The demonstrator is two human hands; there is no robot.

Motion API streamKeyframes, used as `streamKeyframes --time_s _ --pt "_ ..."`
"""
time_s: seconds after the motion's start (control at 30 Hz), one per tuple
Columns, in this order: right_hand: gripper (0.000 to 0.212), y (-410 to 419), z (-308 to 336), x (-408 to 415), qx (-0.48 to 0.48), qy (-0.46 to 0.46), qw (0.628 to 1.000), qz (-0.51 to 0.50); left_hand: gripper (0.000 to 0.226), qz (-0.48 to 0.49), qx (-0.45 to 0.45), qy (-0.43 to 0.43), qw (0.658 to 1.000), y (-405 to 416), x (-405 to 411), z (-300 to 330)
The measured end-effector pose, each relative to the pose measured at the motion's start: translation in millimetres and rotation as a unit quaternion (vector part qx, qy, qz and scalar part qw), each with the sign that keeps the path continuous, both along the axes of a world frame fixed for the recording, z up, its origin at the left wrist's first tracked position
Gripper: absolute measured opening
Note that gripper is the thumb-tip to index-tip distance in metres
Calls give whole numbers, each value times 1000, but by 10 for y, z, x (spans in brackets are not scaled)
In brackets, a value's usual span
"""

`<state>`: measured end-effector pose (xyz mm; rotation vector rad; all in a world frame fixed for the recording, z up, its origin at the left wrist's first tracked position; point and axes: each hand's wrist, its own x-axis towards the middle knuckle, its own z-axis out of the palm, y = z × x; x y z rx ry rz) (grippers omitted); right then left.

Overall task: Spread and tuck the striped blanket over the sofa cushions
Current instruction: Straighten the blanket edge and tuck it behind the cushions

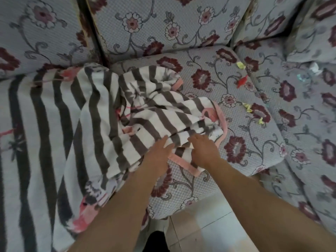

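The striped blanket [101, 113], white with dark grey stripes and a pink border, lies flat over the left seat cushion and is bunched in folds on the middle seat cushion [241, 110]. My left hand [160, 151] rests on the bunched part with fingers extended, touching the cloth. Close beside it, my right hand [203, 150] curls its fingers into the blanket's folded edge near the pink border. The right half of the middle cushion shows its floral cover.
Floral back cushions [163, 24] stand behind the seats. Small bits of coloured paper [242, 80] lie scattered on the middle and right seat cushions. A loose floral pillow [312, 37] sits at the far right. Pale floor tiles [200, 224] show below the sofa's front edge.
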<state>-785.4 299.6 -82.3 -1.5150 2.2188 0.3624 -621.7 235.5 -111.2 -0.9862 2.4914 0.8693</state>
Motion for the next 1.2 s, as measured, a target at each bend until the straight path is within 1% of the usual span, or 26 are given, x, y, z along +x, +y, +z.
streamKeyframes --time_s 0.07,0.1,0.17,0.2,0.27,0.33,0.37,0.4,0.47,0.5,0.53,0.6,0.63,0.67,0.7,0.73,0.8,0.83,0.87,0.93,1.0,1.03,1.1,1.17,1.2 --pt "54 -2 -134 -274 -4 1 999 -34 76 9 -8 -61 998 -40 -160 -142" --pt "53 -4 -193 -370 -5 -3 999 -53 79 12 -24 -83 996 -54 -222 -216" --pt "50 -10 -262 -484 7 -32 995 -93 77 23 -101 -96 990 -84 -346 -313" --pt "48 -12 -282 -515 21 -53 993 -105 73 32 -128 -101 986 -112 -417 -336" --pt "48 -4 -304 -566 36 -68 993 -93 52 33 -118 -122 985 -197 -581 -292" --pt "50 -3 -287 -592 14 -72 995 -67 29 16 -89 -136 987 -297 -699 -213" --pt "52 -13 -277 -622 -4 -74 995 -66 20 20 -69 -125 990 -357 -738 -159" --pt "54 -28 -260 -653 -22 -75 994 -74 15 33 -28 -113 993 -415 -748 -96" --pt "55 -49 -235 -719 -60 -71 989 -111 25 54 78 -99 991 -491 -756 31" --pt "53 -73 -202 -755 -76 -75 984 -142 26 50 127 -107 985 -506 -738 106" --pt "51 -97 -179 -786 -80 -83 978 -173 22 25 168 -118 978 -494 -707 182" --pt "52 -141 -143 -832 -48 -97 971 -214 17 -27 232 -161 959 -430 -587 219" --pt "54 -175 -139 -855 -31 -98 970 -222 17 -35 254 -174 951 -427 -517 192" --pt "56 -195 -148 -875 -22 -99 969 -225 20 -17 271 -169 947 -452 -464 155" --pt "57 -213 -156 -886 -20 -101 969 -226 23 15 259 -139 956 -524 -440 110" --pt "58 -224 -182 -895 -23 -101 968 -228 27 46 215 -97 971 -630 -454 69" --pt "64 -246 -262 -921 -20 -100 964 -246 40 81 76 0 994 -893 -559 -9" --pt "67 -258 -313 -936 -15 -102 960 -260 45 73 8 36 997 -1039 -650 -25" --pt "71 -270 -376 -950 -12 -105 956 -272 49 52 -53 53 996 -1184 -750 -29" --pt "78 -280 -500 -954 -13 -131 939 -318 61 -9 -136 45 990 -1437 -967 -35" --pt "74 -262 -591 -931 -38 -154 919 -360 74 -57 -154 -9 986 -1592 -1131 -83" --pt "67 -246 -597 -903 -44 -162 917 -362 79 -68 -138 -43 987 -1627 -1170 -126" --pt "46 -206 -582 -829 -34 -198 929 -311 83 -88 -114 -100 984 -1634 -1147 -227" --pt "25 -140 -532 -761 -29 -219 942 -253 86 -112 -130 -128 977 -1599 -1066 -295" --pt "19 -102 -494 -739 -40 -218 943 -247 88 -118 -133 -138 974 -1584 -1031 -292"
